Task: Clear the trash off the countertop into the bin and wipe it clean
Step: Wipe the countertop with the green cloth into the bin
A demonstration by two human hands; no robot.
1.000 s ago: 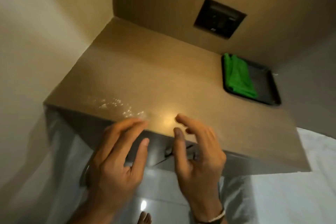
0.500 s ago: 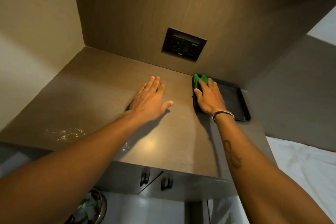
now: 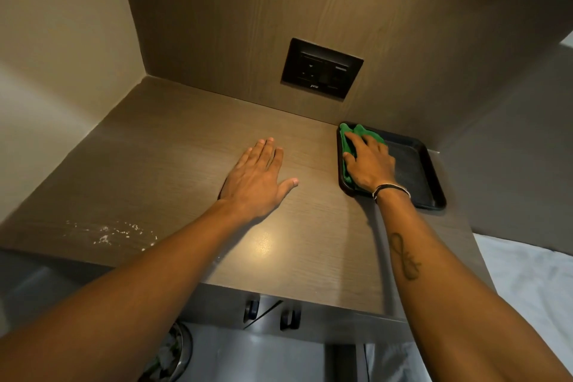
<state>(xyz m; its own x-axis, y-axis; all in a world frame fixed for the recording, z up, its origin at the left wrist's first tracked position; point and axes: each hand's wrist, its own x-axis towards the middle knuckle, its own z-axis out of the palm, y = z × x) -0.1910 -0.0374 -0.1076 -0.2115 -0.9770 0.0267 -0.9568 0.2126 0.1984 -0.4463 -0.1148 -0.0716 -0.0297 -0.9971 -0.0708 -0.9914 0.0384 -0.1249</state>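
The wood-grain countertop (image 3: pixel 173 146) fills the middle of the view. My left hand (image 3: pixel 259 178) lies flat on it, palm down, fingers spread, holding nothing. My right hand (image 3: pixel 369 163) rests on a green cloth (image 3: pixel 348 139) that lies in the left part of a black tray (image 3: pixel 429 170) at the back right corner; the fingers lie over the cloth and I cannot tell whether they grip it. White crumbs or powder (image 3: pixel 108 234) are scattered near the front left edge. A round metal bin (image 3: pixel 172 353) with trash inside shows below the counter's front edge.
A black switch panel (image 3: pixel 321 68) is set in the back wall. Walls close the counter on the left and right. Two cabinet handles (image 3: pixel 271 315) sit under the front edge. White fabric (image 3: pixel 527 285) lies at lower right.
Both hands rose from below the front edge onto the counter. The left settled flat mid-counter and the right landed on the green cloth in the tray. Over the last half second nothing moved.
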